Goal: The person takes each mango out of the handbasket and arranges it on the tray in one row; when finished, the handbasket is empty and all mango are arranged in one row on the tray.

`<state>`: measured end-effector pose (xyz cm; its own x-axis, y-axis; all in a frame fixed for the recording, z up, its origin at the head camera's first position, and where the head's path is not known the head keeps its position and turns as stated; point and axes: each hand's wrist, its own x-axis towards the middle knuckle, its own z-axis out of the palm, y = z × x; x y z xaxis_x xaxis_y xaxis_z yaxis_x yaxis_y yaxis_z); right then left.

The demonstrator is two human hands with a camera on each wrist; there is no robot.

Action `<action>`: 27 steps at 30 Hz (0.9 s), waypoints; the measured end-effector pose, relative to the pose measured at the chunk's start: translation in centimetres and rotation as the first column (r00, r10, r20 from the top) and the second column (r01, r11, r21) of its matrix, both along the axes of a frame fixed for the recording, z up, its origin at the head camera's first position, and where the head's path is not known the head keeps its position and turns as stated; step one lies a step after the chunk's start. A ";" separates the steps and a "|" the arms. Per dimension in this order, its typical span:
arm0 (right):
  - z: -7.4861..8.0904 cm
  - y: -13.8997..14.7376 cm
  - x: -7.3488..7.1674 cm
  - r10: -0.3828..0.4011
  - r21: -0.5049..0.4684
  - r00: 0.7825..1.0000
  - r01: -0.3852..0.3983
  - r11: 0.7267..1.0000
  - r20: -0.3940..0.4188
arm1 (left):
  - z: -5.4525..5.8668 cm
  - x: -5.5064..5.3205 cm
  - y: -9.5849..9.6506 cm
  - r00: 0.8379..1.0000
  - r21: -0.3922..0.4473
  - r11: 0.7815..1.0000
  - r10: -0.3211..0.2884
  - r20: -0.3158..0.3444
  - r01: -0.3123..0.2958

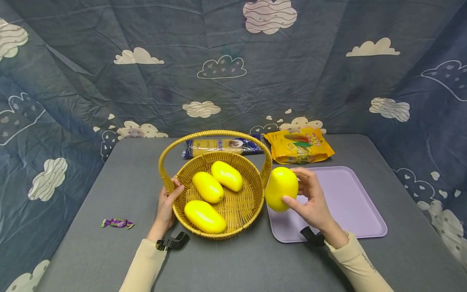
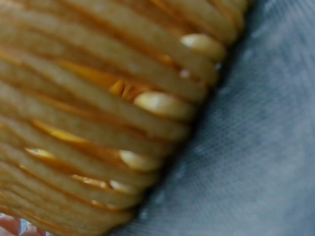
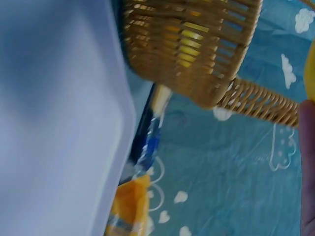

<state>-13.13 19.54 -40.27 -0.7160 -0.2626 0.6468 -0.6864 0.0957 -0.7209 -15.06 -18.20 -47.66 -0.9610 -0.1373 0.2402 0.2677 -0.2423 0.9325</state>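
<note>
My left hand [image 1: 168, 207] grips the left rim of a round wicker basket [image 1: 219, 236], thumb over the edge near the foot of its tall arched handle. Inside the basket lie three smooth yellow mangoes [image 1: 205, 217], two toward the back and one at the front left. My right hand [image 1: 311, 200] holds another yellow mango [image 1: 281, 188] between thumb and fingers, beside the basket's right rim and over the left part of a lilac tray [image 1: 350, 202]. The left wrist view shows the basket's woven side [image 2: 98, 98] close up; in the right wrist view only the mango's edge [image 3: 310, 73] appears.
Behind the basket lies a pack of pasta [image 1: 219, 147]. A yellow plastic bag [image 1: 299, 146] sits behind the tray. A purple wrapped candy [image 1: 117, 223] is on the grey table at the left. A cloud-patterned cloth [image 1: 175, 93] hangs behind the table.
</note>
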 end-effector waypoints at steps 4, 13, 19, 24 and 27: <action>-0.5 0.9 -0.3 -0.054 -0.015 0.998 0.055 0.998 0.043 | 0.0 0.0 0.0 1.000 0.001 1.000 0.003 0.001 -0.003; 0.1 1.0 -0.1 -0.219 0.092 0.961 0.205 0.974 0.171 | 0.0 0.0 0.0 1.000 0.011 1.000 0.003 0.005 -0.003; 0.8 0.6 -0.1 -0.305 0.177 0.904 0.262 0.949 0.298 | -0.1 -0.2 -0.1 1.000 -0.002 1.000 0.000 -0.009 0.000; -1.0 1.5 -1.2 -0.375 0.282 0.866 0.288 0.915 0.330 | -0.1 -0.3 -0.1 1.000 -0.013 1.000 0.003 -0.012 -0.003; -1.9 1.8 -1.8 -0.419 0.352 0.838 0.298 0.888 0.349 | -0.2 -0.2 -0.1 1.000 -0.010 1.000 0.002 -0.011 -0.002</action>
<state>-14.90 21.38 -42.22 -0.9739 -0.0565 0.2199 -0.2175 0.5104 -0.8320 -15.29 -18.26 -47.81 -0.9580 -0.1367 0.2521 0.2784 -0.2326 0.9319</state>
